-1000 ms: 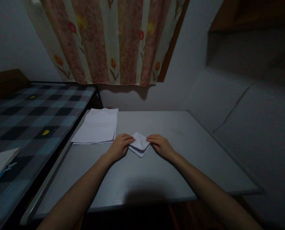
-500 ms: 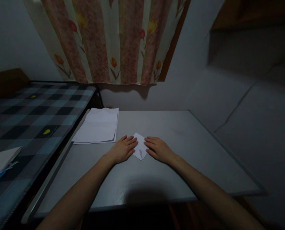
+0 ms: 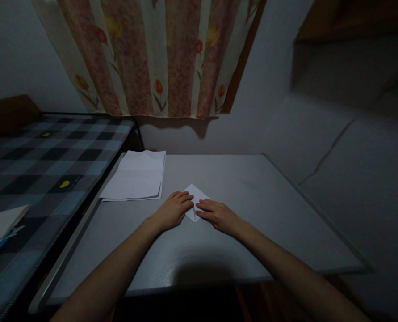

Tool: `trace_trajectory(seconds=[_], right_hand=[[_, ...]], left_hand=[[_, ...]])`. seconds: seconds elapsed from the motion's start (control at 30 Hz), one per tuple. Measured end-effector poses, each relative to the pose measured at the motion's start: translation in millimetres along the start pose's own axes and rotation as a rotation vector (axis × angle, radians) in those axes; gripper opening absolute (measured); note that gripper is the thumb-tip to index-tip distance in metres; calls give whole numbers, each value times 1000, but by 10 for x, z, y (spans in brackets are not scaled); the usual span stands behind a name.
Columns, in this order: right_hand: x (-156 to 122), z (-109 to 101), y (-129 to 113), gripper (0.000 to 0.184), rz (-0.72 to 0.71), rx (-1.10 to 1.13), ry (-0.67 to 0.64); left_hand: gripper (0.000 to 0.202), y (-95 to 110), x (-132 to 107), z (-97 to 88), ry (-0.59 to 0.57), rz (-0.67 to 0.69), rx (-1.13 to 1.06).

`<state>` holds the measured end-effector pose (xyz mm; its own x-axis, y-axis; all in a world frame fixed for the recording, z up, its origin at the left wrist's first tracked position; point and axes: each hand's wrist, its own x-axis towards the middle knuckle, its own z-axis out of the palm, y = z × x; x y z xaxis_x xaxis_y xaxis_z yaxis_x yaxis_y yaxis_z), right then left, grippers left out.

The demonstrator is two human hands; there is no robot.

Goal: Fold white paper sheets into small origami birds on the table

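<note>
A small folded white paper (image 3: 196,197) lies flat on the grey table (image 3: 252,214), near its middle. My left hand (image 3: 172,210) rests on the paper's left side with its fingers stretched flat. My right hand (image 3: 217,213) lies over the paper's lower right part, fingers extended and pressing down. The fingertips of both hands nearly meet over the paper. Only the paper's upper point and a sliver between the hands show.
A stack of white sheets (image 3: 136,175) lies at the table's back left corner. Left of the table is a bed with a chequered cover (image 3: 44,156), with a folded paper (image 3: 1,223) on it. A flowered curtain (image 3: 158,58) hangs on the wall behind.
The paper, raised and loosely open between my fingers a second ago, is now pressed flat. Both hands have opened flat and slid inward over it; the right hand moved left.
</note>
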<state>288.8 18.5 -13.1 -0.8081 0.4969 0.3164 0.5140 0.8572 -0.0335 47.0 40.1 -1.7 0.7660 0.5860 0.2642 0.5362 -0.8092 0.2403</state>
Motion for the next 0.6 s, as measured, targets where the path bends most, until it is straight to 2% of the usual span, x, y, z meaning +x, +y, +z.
trace_trajectory(seconds=[0.13,0.3,0.47,0.6], right_hand=[[5,-7,-5,38,-2,4,-3],[10,-12,-9,34,0,-3,27],[9,-11,-5,34,-6,14,45],[7,-1,-2,35,-13,9,42]], left_hand=[[29,26,12,-33,37,7,-65],[41,36,29,-21,25,9,-32],[19,19,52,8,71,-22,-42],[15,23,75,7,90,-9,-71]])
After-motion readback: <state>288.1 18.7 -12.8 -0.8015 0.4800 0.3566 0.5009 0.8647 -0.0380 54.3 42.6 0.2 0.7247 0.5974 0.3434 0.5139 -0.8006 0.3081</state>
